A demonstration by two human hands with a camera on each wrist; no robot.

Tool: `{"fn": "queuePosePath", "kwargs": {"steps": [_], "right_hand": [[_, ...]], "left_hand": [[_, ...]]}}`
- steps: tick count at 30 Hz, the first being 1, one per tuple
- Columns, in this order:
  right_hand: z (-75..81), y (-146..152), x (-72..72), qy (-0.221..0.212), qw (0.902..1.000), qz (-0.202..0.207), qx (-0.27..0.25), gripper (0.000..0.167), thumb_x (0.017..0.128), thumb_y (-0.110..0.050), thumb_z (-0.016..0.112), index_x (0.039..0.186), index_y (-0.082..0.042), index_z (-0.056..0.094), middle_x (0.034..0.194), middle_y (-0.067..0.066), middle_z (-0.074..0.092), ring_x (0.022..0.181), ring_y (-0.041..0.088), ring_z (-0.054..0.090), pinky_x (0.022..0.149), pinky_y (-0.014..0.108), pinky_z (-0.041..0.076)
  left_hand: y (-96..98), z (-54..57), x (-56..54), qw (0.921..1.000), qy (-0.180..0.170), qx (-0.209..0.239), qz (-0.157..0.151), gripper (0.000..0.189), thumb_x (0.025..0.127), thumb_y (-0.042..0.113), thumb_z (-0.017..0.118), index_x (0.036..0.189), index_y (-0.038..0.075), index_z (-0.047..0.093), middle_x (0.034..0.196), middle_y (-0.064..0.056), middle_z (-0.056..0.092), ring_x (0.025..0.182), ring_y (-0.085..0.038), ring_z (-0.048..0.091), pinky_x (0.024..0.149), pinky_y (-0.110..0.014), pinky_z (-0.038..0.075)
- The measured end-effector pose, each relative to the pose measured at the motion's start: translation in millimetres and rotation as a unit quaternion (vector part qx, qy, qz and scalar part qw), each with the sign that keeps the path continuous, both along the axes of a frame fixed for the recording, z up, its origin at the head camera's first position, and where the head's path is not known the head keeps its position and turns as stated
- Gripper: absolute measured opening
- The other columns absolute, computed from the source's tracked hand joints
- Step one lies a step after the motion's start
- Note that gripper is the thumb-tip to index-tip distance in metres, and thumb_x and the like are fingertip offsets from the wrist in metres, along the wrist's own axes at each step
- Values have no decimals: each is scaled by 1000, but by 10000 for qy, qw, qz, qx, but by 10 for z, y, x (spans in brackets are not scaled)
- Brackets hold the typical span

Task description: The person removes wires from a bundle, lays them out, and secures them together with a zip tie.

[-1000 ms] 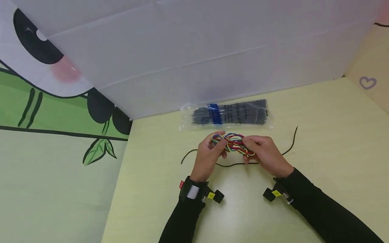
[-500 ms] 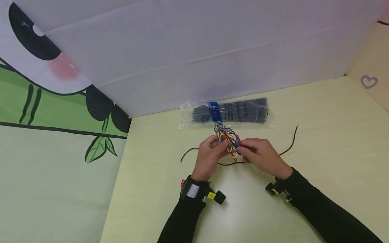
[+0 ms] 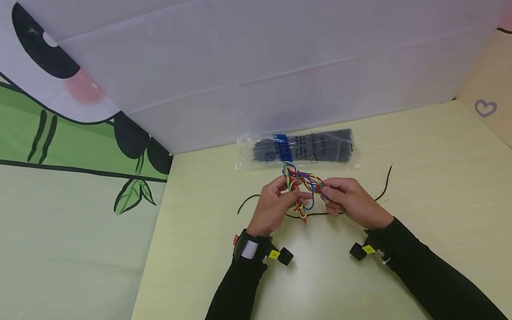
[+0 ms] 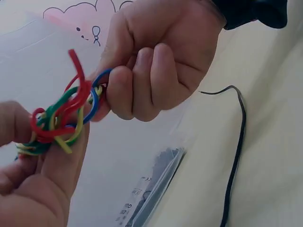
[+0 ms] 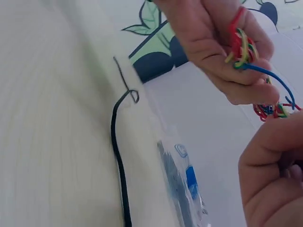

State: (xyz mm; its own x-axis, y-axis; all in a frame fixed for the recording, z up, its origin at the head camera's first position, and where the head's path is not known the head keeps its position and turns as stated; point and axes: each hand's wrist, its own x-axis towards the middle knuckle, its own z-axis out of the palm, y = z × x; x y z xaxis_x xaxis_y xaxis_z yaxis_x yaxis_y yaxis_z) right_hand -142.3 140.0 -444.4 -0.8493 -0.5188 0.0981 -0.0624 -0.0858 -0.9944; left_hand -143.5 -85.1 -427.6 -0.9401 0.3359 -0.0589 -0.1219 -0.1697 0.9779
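Note:
Both hands hold a loose bundle of thin red, yellow, green and blue cords (image 3: 312,178) above the table. My left hand (image 3: 271,205) pinches it between thumb and fingers, and one end hangs below the fingers. On the right side, my right hand (image 3: 350,200) pinches another part, with a blue loop drooping between the hands. In the left wrist view, cut ends of the cords (image 4: 59,120) stick out past the left fingers. The right wrist view shows a blue strand (image 5: 272,73) stretching from the left hand toward the right.
A thin black cord (image 3: 386,184) lies curved across the table (image 3: 432,213) beneath the hands. Farther back, against the white wall panel (image 3: 256,66), lies a clear plastic bag (image 3: 304,148) full of dark thin strips with a blue band.
The bundle has turned from lying sideways between the hands to upright, then spread apart. The right hand has drawn its part to the right, while one end hangs lower at the left.

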Motion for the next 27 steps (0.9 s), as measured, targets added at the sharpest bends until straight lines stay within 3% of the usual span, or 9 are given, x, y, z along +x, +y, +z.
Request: {"fn": "queuePosePath", "kwargs": {"steps": [2, 3, 7, 9, 12, 15, 17, 21, 27], "right_hand": [[-14, -46, 9, 940, 9925, -428, 650, 19, 103, -17, 52, 106, -3, 64, 69, 1, 46, 55, 17, 40, 52, 31, 39], [-26, -72, 15, 1493, 9800, -711, 1102, 15, 101, -16, 55, 105, -7, 66, 72, -1, 50, 57, 13, 44, 52, 28, 41], [-55, -162, 37, 3101, 9109, -1492, 2277, 9, 96, -12, 63, 102, -13, 69, 83, -8, 59, 66, 2, 48, 58, 20, 44], [-51, -180, 57, 3084, 9130, -1404, 2270, 14, 96, -11, 62, 108, -12, 68, 88, -6, 62, 71, 2, 54, 61, 20, 48], [-20, -189, 97, 2300, 9555, -843, 1643, 30, 100, -11, 55, 130, -10, 58, 107, 6, 65, 84, 13, 65, 68, 28, 57], [-28, -222, 119, 1800, 9713, -676, 1401, 39, 101, -16, 54, 140, -12, 49, 114, 9, 62, 88, 17, 67, 69, 31, 58], [-25, -247, 129, 2138, 9582, -900, 1676, 36, 100, -18, 58, 135, -12, 53, 108, 6, 62, 81, 11, 65, 66, 27, 57], [-28, -283, 131, 3148, 9073, -1447, 2383, 20, 96, -16, 63, 116, -12, 63, 90, -4, 61, 70, 1, 53, 59, 20, 48], [-20, -234, 111, 3727, 8776, -1724, 2472, 17, 96, -9, 61, 113, -11, 64, 92, -2, 65, 75, 3, 54, 65, 20, 47]], "left_hand": [[-17, -9, -2, 9997, -126, 192, -26, 30, 97, 8, 59, 126, 3, 57, 109, -8, 63, 94, -17, 73, 88, -33, 58], [-23, -16, -4, 9991, -222, 349, -25, 33, 98, 8, 57, 130, 3, 54, 112, -8, 63, 96, -16, 72, 89, -32, 57], [-37, -34, -18, 9957, -434, 793, 205, 39, 101, 21, 54, 134, 2, 48, 115, -9, 63, 97, -16, 72, 88, -31, 57], [-33, -37, -27, 9949, -425, 790, 454, 40, 100, 27, 57, 130, 1, 51, 112, -9, 65, 93, -17, 73, 84, -32, 59], [-9, -43, -36, 9949, -299, 402, 875, 36, 97, 28, 63, 122, 2, 56, 103, -7, 69, 86, -16, 74, 79, -33, 60], [8, -80, -35, 9935, -162, 46, 1123, 30, 95, 20, 66, 118, 3, 58, 98, -4, 70, 85, -13, 72, 77, -31, 60], [10, -68, -30, 9945, -179, 19, 1027, 31, 95, 19, 65, 121, 3, 57, 100, -4, 69, 86, -12, 72, 77, -30, 60], [-42, -46, -33, 9979, -299, 32, 573, 37, 97, 25, 62, 127, 5, 56, 107, -7, 66, 86, -13, 72, 75, -28, 60], [-132, -15, -57, 9993, -2, -294, 232, 41, 94, 32, 67, 121, 1, 65, 114, -19, 67, 83, -17, 75, 78, -35, 60]]}}
